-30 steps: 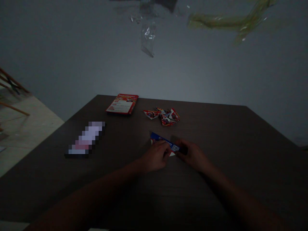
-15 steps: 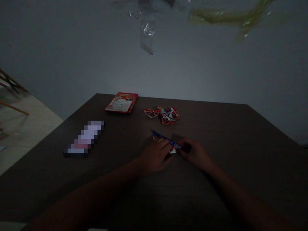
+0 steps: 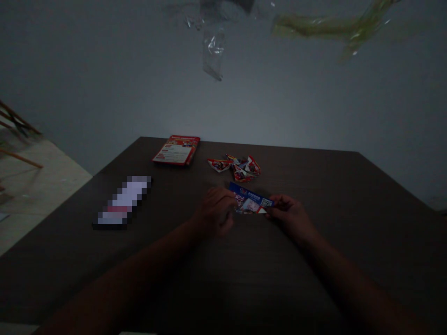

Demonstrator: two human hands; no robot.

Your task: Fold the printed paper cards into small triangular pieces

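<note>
A folded paper leaflet [image 3: 252,199], blue along the top with a QR code and colourful print below, is slightly tilted above or on the table in front of me. My right hand [image 3: 288,213] pinches its right end between thumb and fingers. At the opposite end is my left hand [image 3: 217,209], slightly blurred, its bent fingertips over or against the leaflet's left edge and its thumb apart lower down. Just beyond lie several folded red-and-white paper pieces [image 3: 244,170] in a loose cluster.
A stack of red-bordered printed leaflets [image 3: 176,151] lies toward the table's back left. A phone [image 3: 124,200], its screen pixelated, rests on the left. The dark wooden table [image 3: 331,186] meets a wall bearing yellow tape [image 3: 314,25] and a clear plastic pocket [image 3: 213,53].
The leaflet has turned so more of its printed face shows, and it has shifted slightly right with my right hand. My left hand has moved left, from over the leaflet to its left edge.
</note>
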